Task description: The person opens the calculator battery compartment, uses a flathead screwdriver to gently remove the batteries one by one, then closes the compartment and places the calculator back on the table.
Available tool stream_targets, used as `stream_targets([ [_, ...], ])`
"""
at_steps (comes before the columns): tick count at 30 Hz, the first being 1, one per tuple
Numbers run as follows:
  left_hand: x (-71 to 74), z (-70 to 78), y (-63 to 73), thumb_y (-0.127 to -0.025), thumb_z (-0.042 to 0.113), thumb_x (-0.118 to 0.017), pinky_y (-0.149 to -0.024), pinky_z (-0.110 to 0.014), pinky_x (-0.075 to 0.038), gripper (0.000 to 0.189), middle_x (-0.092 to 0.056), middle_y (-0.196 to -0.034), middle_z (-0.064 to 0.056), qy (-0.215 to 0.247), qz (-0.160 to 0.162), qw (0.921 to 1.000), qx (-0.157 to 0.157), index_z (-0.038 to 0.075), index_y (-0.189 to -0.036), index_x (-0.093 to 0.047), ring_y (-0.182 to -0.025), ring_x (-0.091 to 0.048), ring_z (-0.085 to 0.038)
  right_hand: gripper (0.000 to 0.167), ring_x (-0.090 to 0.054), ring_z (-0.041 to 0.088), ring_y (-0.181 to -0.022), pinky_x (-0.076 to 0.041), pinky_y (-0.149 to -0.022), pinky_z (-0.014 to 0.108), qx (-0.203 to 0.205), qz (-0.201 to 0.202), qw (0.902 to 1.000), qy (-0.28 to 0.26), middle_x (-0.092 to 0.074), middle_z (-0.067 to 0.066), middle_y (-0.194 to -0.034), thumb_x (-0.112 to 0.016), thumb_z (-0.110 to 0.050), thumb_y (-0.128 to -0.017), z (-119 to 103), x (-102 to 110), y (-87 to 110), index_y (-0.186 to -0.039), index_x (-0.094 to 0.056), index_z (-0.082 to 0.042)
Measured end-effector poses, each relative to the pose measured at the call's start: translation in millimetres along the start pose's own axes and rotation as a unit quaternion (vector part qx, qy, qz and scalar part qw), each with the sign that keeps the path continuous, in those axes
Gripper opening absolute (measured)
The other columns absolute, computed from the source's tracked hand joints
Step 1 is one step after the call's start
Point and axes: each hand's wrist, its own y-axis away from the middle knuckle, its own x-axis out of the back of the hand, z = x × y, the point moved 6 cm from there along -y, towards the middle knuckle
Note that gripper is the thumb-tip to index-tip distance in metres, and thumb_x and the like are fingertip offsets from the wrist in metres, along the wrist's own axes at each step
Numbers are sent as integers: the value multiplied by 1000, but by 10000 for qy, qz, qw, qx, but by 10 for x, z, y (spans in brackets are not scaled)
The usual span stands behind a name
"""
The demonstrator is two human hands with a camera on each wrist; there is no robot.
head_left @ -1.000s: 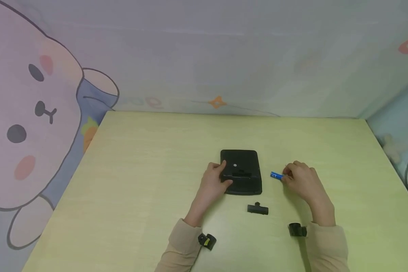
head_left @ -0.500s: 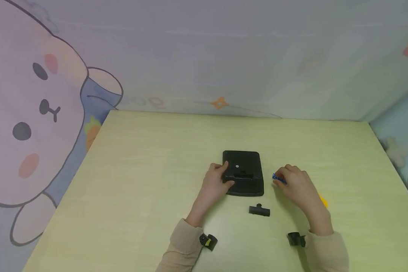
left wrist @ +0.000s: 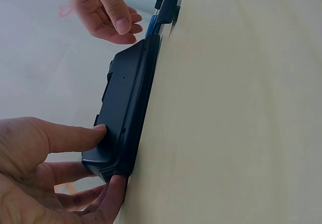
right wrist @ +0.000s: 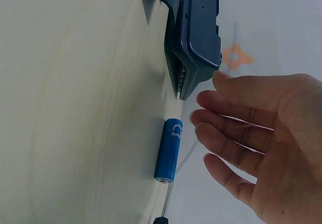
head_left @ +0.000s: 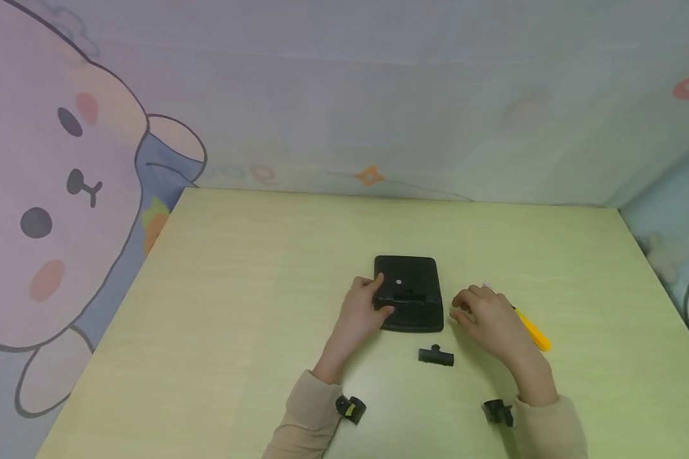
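Note:
A black calculator (head_left: 410, 312) lies face down, with its back and slotted middle showing in the head view. My left hand (head_left: 358, 312) grips its left side, thumb on one face and fingers under the edge in the left wrist view. My right hand (right wrist: 261, 128) hovers off the calculator's right end, fingers loosely bent and holding nothing. Beside those fingers a blue battery (right wrist: 169, 151) lies on the table in the right wrist view; in the head view the right hand hides it. The small black battery cover (head_left: 436, 356), with a tab, lies nearer me than the calculator.
A yellow-handled screwdriver (head_left: 532, 329) lies to the right, its shaft partly behind the right hand. Small black wrist mounts (head_left: 351, 409) stick out from both sleeves. A printed curtain (head_left: 344, 95) hangs behind the pale table (head_left: 235, 287).
My right hand has moved left toward the calculator and let go of the battery it pinched. The screwdriver has come into sight behind it. My left hand keeps its grip.

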Motion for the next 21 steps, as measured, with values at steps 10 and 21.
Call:
stream_targets([
  [10,0,-15,-3,-85,13,-72,-73,-28,-44,64,-50,-129,-20,43,-14,9999,93,2,-142,-45,-89,-51,-20,11,-59,15,-78,-48,-71,34,239,-200,9994,-180,-65,-2,-83,-74,-14,-82,-106,-34,24,-89,-68,-9],
  [21,4,-23,5,-84,12,-72,-69,-26,-41,64,-50,-128,-20,73,-41,9999,115,3,-142,-45,-87,-48,-19,13,-54,9,-76,-49,-68,26,322,-341,9979,-437,-62,-4,-81,-77,-18,-80,-141,-120,76,-87,-68,-11],
])
